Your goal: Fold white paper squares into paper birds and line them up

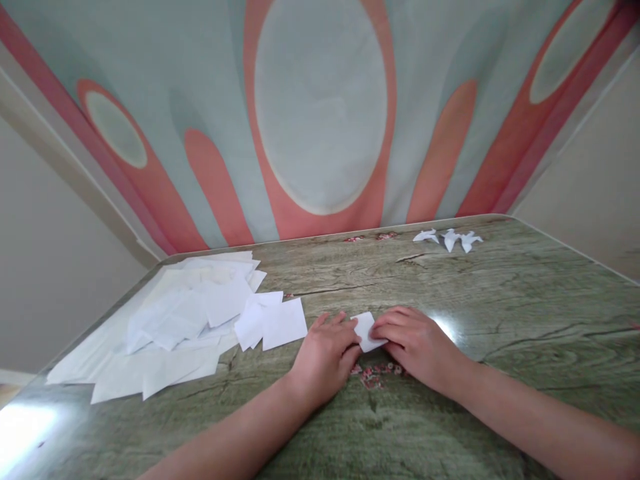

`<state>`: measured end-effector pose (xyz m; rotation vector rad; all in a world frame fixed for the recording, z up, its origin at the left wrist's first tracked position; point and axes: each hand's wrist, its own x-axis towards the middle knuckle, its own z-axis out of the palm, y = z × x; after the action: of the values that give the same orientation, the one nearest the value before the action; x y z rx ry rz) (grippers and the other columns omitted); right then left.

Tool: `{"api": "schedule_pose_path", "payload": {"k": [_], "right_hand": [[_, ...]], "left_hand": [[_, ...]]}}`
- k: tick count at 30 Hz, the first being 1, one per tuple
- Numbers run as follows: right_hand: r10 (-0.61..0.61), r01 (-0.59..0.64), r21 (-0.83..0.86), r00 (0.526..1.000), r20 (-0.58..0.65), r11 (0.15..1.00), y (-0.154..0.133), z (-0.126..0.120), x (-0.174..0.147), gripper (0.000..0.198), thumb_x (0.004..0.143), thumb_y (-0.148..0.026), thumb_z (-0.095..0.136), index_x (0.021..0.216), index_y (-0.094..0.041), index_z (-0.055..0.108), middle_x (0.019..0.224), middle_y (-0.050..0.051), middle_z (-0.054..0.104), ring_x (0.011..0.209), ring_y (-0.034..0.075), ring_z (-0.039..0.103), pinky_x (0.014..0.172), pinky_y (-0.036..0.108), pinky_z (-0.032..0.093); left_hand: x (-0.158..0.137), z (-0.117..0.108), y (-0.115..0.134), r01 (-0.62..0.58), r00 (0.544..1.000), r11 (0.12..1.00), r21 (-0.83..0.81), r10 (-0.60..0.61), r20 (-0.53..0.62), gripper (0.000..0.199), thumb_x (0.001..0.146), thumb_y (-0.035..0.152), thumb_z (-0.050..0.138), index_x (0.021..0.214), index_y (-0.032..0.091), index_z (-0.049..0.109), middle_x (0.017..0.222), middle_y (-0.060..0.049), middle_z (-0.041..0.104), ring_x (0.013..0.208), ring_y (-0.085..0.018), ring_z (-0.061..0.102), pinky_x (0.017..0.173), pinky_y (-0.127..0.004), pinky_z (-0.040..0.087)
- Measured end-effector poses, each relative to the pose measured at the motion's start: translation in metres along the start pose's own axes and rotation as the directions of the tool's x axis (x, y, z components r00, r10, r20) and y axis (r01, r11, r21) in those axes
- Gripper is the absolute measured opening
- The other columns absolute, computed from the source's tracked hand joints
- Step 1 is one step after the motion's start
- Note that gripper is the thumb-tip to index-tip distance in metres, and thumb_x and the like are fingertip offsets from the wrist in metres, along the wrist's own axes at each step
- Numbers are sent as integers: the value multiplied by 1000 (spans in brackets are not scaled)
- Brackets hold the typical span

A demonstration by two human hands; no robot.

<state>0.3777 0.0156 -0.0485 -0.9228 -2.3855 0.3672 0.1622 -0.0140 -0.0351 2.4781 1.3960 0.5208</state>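
A small folded square of white paper point(366, 329) lies on the wood-grain table between my two hands. My left hand point(325, 353) holds its left edge with thumb and forefinger, while the other fingers rest on the table. On the opposite side, my right hand point(410, 340) has its fingers closed over the right edge of the paper. The fingertips cover part of both edges. Just left of my left hand lie several loose white paper squares point(285, 324), flat and overlapping.
A large, untidy pile of white paper sheets point(175, 320) spreads over the left side of the table point(525, 300). Three small folded paper figures point(450, 239) stand near the back right edge. Behind the table hangs a grey and coral patterned cloth point(320, 107).
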Motion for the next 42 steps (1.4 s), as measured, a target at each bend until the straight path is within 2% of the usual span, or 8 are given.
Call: {"api": "schedule_pose_path", "payload": {"k": [4,9,15,23,25,27,29,42], "right_hand": [[107,-106,63,994,-14,992,6,3,7,11,85,-16,63,79,-22,70,88,1,67,86,18,57,79,33,42],[233,-231,82,972,-22,970,6,6,13,26,88,-30,60,65,-20,64,78,1,63,79,18,57,74,31,40],[342,-342,33,940,-12,939,4,9,16,28,88,-33,58,63,-21,62,74,0,63,78,19,57,73,31,38],[376,-375,-72,927,2,924,1,10,20,27,85,-34,61,62,-21,61,70,0,62,75,19,57,70,31,35],[372,-370,-80,928,11,926,1,9,21,27,86,-35,61,63,-21,62,70,0,63,75,19,57,70,31,35],[364,-361,-85,931,16,929,2,8,21,28,86,-36,59,63,-21,62,70,0,63,74,20,57,69,31,35],[360,-357,-92,933,12,929,3,8,21,28,87,-36,59,63,-21,61,70,0,63,74,20,57,68,31,36],[359,-356,-144,933,-3,923,2,8,21,28,85,-34,62,60,-21,58,66,0,61,69,19,57,66,31,36]], "left_hand": [[6,2,2,92,992,992,-82,-99,-78,5,82,20,64,80,24,66,119,2,68,121,-25,55,109,-50,29],[14,3,1,158,962,975,-154,-187,-200,8,73,19,72,68,22,66,104,0,69,106,-21,59,99,-40,38],[15,5,2,229,943,963,-142,-255,-213,7,78,26,67,71,24,69,103,-2,64,104,-21,55,98,-42,37],[16,6,4,255,936,959,-120,-276,-220,9,76,24,68,68,21,63,105,-3,61,107,-22,53,101,-43,34],[15,7,3,268,928,956,-120,-290,-234,10,73,23,70,80,22,63,107,-3,60,107,-23,52,101,-43,34],[14,7,2,270,928,956,-119,-291,-233,26,73,24,72,96,22,61,110,-4,59,109,-23,52,101,-44,35],[14,6,0,257,937,960,-115,-276,-214,32,74,26,71,104,24,60,111,-4,58,110,-24,51,102,-45,35],[20,7,-2,257,937,962,-88,-270,-223,15,77,24,69,91,24,64,105,-3,60,106,-22,52,99,-43,36]]}}
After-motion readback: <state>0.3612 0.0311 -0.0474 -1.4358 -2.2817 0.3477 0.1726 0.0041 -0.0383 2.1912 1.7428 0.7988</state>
